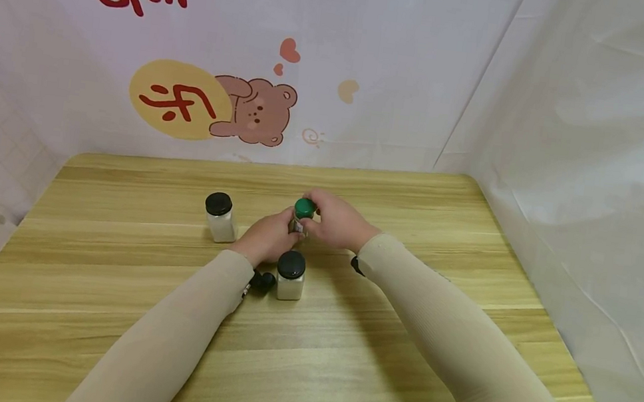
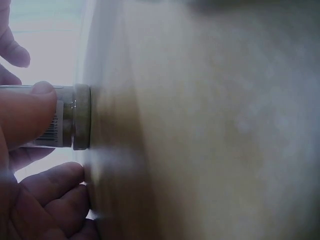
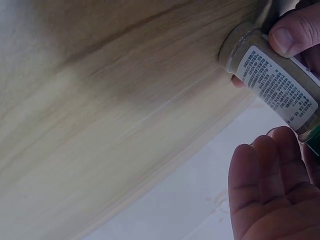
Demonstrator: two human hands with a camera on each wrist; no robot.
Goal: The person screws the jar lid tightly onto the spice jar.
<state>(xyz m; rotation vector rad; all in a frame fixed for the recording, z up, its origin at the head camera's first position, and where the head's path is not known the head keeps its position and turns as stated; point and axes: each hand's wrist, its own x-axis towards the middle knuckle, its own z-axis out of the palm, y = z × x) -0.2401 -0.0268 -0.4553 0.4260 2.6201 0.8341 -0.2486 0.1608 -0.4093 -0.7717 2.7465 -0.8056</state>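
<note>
A small clear spice jar (image 3: 280, 85) with a green cap (image 1: 305, 208) and a printed label stands upright on the table, brownish contents showing through it. My left hand (image 1: 266, 238) grips it low on its body, the thumb (image 2: 30, 117) lying across the side. From the right, my right hand (image 1: 343, 222) has its thumb and a finger around the green cap. Its other fingers (image 3: 267, 170) stretch loosely beside the jar in the right wrist view. A white-filled jar with a black lid (image 1: 291, 275) stands just in front of the left hand.
Another black-lidded jar (image 1: 220, 217) with white contents stands left of the hands. The wooden table (image 1: 397, 371) ends at a white printed backdrop (image 1: 404, 70) behind and a white sheet (image 1: 600, 195) on the right. My left forearm passes close to the front jar.
</note>
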